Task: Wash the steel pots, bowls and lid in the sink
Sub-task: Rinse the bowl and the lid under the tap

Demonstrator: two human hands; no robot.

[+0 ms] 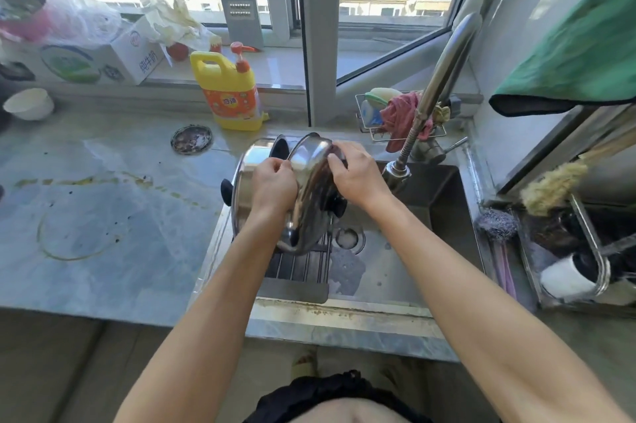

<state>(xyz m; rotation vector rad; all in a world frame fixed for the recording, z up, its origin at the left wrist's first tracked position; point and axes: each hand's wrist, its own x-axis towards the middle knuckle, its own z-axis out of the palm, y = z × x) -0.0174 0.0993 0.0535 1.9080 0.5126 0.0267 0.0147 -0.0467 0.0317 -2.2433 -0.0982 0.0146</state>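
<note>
A steel pot (308, 181) with black side handles is tipped on its side over the left part of the sink (413, 250). My left hand (273, 185) grips its near rim. My right hand (356, 174) curls its fingers over the pot's upper right edge; something dark shows under the fingertips, and I cannot tell whether it is a pad. A second, larger steel pot (249, 161) leans on its side right behind the first, at the sink's left rim. A slatted rack (297, 266) lies under both pots.
The faucet (444, 78) arches over the sink, its spray head (395, 176) just right of my right hand. A yellow dish soap bottle (230, 92) and a round strainer (191, 139) are on the counter. Steel wool (497, 224) and a brush (554, 183) are at the right.
</note>
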